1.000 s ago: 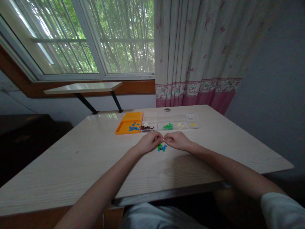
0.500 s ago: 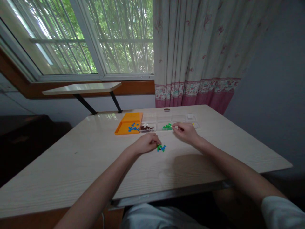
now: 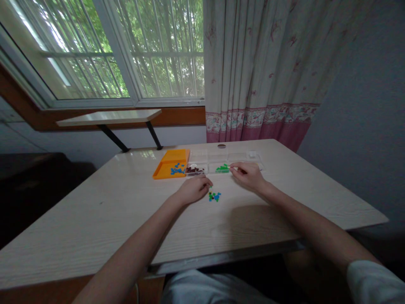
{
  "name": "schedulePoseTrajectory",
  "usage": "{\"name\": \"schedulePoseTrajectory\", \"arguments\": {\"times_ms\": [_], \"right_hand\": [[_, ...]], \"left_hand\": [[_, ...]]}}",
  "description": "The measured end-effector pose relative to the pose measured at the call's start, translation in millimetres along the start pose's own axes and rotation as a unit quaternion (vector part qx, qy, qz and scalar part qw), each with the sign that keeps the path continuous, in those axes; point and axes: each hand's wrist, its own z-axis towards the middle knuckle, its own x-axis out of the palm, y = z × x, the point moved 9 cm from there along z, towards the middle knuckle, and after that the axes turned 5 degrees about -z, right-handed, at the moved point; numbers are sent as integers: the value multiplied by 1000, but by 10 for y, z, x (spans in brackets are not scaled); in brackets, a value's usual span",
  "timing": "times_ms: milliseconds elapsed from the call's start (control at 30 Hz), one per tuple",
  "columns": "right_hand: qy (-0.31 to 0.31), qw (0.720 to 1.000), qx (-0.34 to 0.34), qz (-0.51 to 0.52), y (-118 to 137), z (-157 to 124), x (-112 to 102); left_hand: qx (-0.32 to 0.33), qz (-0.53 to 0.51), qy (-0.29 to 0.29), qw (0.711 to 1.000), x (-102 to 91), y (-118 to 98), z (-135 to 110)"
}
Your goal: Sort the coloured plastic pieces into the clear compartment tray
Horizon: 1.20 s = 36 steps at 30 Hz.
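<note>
Two bare hands are at work over the table (image 3: 95,219). The right hand (image 3: 249,175) is stretched to the clear compartment box (image 3: 240,157), thumb and forefinger pinched narrow at the edge of the cell of green pieces (image 3: 222,168); whether a piece is held between them is too small to be told. The left hand (image 3: 193,189) is loosely curled, fingertips just beside the small mixed pile (image 3: 214,196) of green and blue pieces, and its grip cannot be told. The pinch is probably best opened low over the green cell, clear of the neighbouring dark-red pieces (image 3: 194,170), so that nothing is bounced out. Blue pieces (image 3: 177,169) are gathered in the orange tray (image 3: 171,158).
</note>
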Motion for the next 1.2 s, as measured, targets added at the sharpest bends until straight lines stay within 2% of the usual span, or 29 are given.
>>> {"name": "schedulePoseTrajectory", "arguments": {"times_ms": [533,700,967,1067,1200], "right_hand": [[-11,1000,-19,-6,24,5,-22],[16,998,35,-46,-244,25,25],[137,964,173,-147,-927,-56,238],[162,957,189,-149,-995,-83,294],[162,962,181,-125,-860,-74,319]], "left_hand": [[8,40,-4,999,4,44,-5],[8,35,-1,999,19,66,-5],[5,33,2,999,22,59,6],[10,32,3,999,29,50,9],[15,33,4,999,52,51,10]]}}
